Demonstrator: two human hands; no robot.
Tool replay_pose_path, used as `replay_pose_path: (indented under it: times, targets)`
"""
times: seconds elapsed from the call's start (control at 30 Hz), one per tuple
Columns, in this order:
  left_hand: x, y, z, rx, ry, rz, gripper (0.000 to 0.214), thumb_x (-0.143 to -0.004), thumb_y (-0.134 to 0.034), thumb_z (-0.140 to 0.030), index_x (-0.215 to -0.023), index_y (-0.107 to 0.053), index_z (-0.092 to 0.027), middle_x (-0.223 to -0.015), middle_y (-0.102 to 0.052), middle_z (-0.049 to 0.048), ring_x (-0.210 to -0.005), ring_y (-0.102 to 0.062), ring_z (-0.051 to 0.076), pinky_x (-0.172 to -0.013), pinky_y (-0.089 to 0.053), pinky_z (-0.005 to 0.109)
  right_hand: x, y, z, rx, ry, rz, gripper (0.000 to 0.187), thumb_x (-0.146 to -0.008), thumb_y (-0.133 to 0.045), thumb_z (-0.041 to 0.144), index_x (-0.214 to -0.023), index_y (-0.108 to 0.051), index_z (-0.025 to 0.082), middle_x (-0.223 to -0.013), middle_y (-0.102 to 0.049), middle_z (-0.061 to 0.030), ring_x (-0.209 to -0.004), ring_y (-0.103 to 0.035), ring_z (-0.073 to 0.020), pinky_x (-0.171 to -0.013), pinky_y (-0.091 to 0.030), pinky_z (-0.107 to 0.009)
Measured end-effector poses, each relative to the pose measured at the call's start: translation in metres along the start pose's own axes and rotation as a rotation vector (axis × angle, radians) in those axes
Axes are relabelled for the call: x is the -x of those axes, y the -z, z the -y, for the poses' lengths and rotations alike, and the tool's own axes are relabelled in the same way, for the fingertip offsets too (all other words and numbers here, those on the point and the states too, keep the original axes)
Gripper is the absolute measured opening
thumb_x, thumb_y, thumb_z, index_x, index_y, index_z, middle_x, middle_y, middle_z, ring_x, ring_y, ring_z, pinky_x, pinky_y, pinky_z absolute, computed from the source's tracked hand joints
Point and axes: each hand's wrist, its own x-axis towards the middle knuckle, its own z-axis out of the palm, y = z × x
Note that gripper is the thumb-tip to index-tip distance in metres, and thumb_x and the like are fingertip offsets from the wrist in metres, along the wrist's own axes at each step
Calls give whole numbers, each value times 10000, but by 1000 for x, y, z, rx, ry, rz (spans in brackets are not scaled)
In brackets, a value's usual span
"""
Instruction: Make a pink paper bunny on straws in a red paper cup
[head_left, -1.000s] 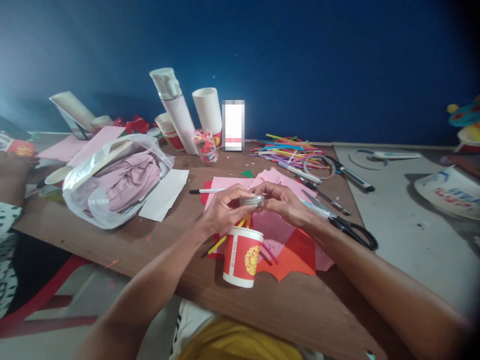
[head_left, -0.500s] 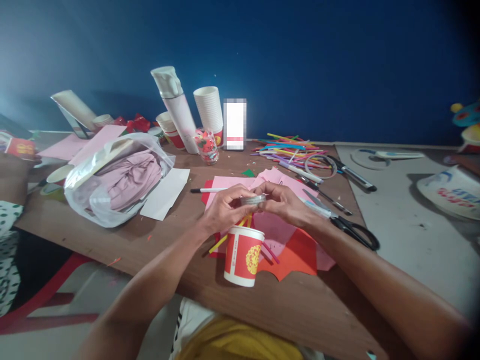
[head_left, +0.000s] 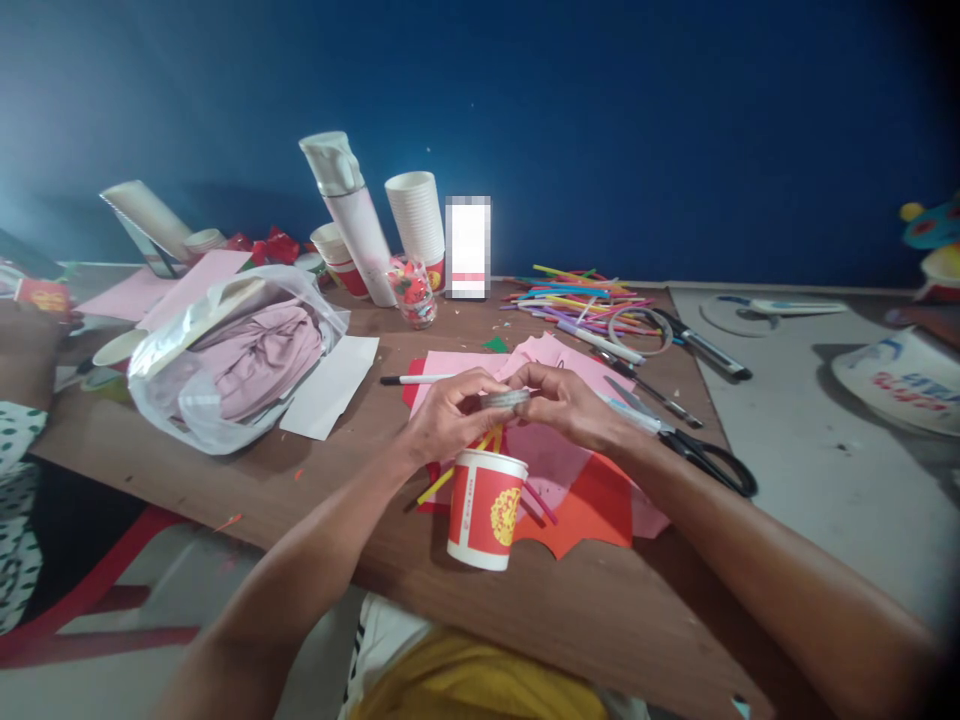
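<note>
Between my two hands is a small greyish roll of tape (head_left: 505,400), pinched at its rim from either side. My left hand (head_left: 454,408) grips its left end with thumb and fingers. My right hand (head_left: 559,402) holds the right end, index finger bent over the top. Just below, a red and white paper cup (head_left: 486,510) stands upright on the table, with a yellow round print. Yellow strips (head_left: 491,438) show behind its rim, partly hidden by my hands. Pink paper (head_left: 540,465) and a jagged orange-red sheet (head_left: 592,510) lie beneath and behind.
Scissors (head_left: 705,462), a cutter (head_left: 705,345) and a pile of coloured sticks (head_left: 577,300) lie to the right. Left are a plastic bag (head_left: 187,400) with pink cloth and white paper (head_left: 330,390). Stacked cups (head_left: 415,215) stand at the back. Another person's hand (head_left: 34,335) is at far left.
Both hands stay in nearly the same place, still holding the roll of tape. Only a slight shift of the whole view shows.
</note>
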Motion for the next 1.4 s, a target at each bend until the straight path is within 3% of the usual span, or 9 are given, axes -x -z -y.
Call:
replay_pose_path:
  times: [0.23,0.4,0.5,0.73,0.9,1.0,1.4]
  targets:
    - [0,1,-1,6,30,-15,174,-718,-692,-251,-864,-667,-159,-812,-626,39,-757,-585,134,-684,-460,265,0,3,3,-51,-11,28,163,-690,-583,170,-853,-587,158,-761,-637,-22,-688,-604,-142,-658,-479,-295]
    - [1,1,-3,125,227,-36,249,-699,-702,-303,-873,-633,-140,-714,-599,1,-467,-521,63,-449,-424,203,0,4,5,-106,-7,46,162,-699,-577,138,-859,-599,152,-742,-637,-16,-699,-611,-134,-695,-480,-294]
    - [0,3,-3,166,296,-34,268,-712,-686,-319,-901,-612,-143,-626,-586,-21,-444,-526,70,-442,-434,199,-1,3,3,-99,17,60,168,-720,-597,169,-887,-589,161,-776,-641,-19,-712,-622,-139,-697,-484,-295]
    - [-2,10,-12,223,386,31,255,-701,-673,-252,-888,-537,-146,-672,-629,-9,-560,-617,104,-545,-478,211,1,-3,2,379,223,-121,216,-818,-565,338,-969,-610,190,-833,-655,-41,-720,-607,-152,-659,-460,-280]
    - [-3,10,-15,250,464,54,251,-692,-656,-251,-870,-509,-153,-681,-638,-7,-601,-647,129,-574,-488,230,3,-7,4,694,406,-149,224,-877,-482,344,-929,-632,186,-872,-665,-70,-763,-593,-173,-656,-429,-290]
    - [-3,10,-15,178,504,63,231,-682,-649,-224,-851,-506,-157,-643,-630,-16,-579,-636,126,-542,-465,215,4,-9,3,825,411,-133,223,-890,-458,325,-946,-625,190,-901,-670,-75,-761,-594,-176,-649,-418,-291]
    - [-3,10,-18,280,531,73,167,-631,-597,-172,-775,-514,-152,-629,-636,-2,-558,-635,132,-536,-468,225,6,-11,4,865,365,-110,179,-870,-479,294,-892,-632,203,-829,-673,-42,-674,-579,-146,-606,-392,-271]
